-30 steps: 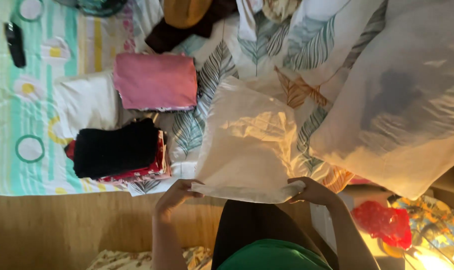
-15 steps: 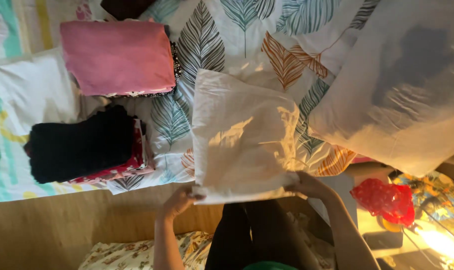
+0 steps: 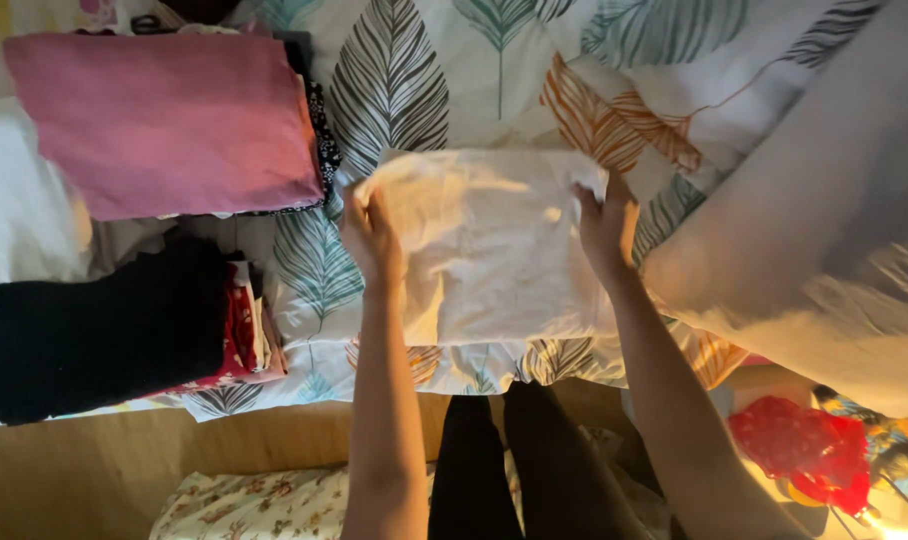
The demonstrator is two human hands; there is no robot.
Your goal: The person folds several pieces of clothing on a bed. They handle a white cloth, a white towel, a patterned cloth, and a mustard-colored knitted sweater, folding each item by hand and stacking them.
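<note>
In the head view, a folded cream-white cloth (image 3: 489,250) lies flat at the centre of the frame on a leaf-printed bedsheet (image 3: 414,80). It is a near-square bundle, its slightly longer axis running left to right across the picture, with the far edge toward the top of the frame.

The left hand (image 3: 372,235) sits on the cloth's upper left corner, fingers curled and closed over the edge. The right hand (image 3: 606,225) is at the upper right corner, fingers bent and pinching the edge there.

In the upper left of the frame lies a folded pink cloth (image 3: 164,120). Below it, at the left edge, a black garment (image 3: 94,340) rests on a red patterned piece (image 3: 242,330). A large pale pillow (image 3: 824,230) fills the right side, its edge just beside the cream-white cloth. A red bag (image 3: 799,450) lies at lower right.
</note>
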